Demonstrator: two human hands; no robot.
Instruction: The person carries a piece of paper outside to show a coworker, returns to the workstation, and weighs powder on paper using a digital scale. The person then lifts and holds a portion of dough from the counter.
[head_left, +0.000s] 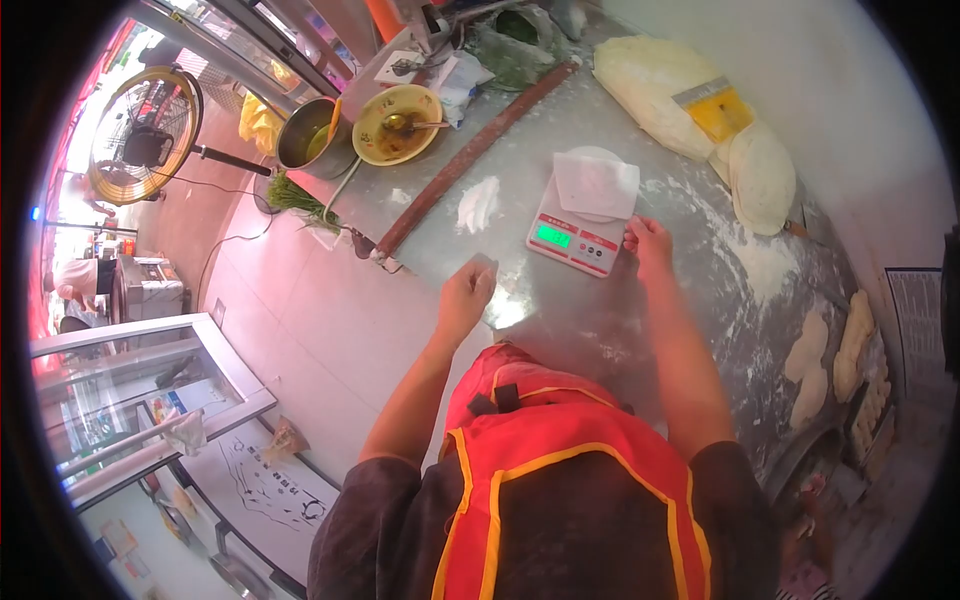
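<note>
My left hand (pixel 467 297) is above the near left edge of the metal worktop, its fingers curled closed, with nothing visible in them. My right hand (pixel 649 245) is beside the right edge of a red and white kitchen scale (pixel 572 245). Its fingers are pinched together, and what they hold, if anything, is hidden. On the scale's round plate lies a thin white sheet (pixel 598 186). The green display is lit, but its digits are too blurred to read. A patch of flour (pixel 478 205) lies left of the scale.
A large dough mass (pixel 650 90) with a yellow-handled scraper (pixel 716 110) on it fills the back right. Smaller dough pieces (pixel 808 365) lie at right. A long wooden stick (pixel 480 155), a yellow bowl (pixel 398 125) and a metal pot (pixel 310 135) stand left. A fan (pixel 147 135) is beyond.
</note>
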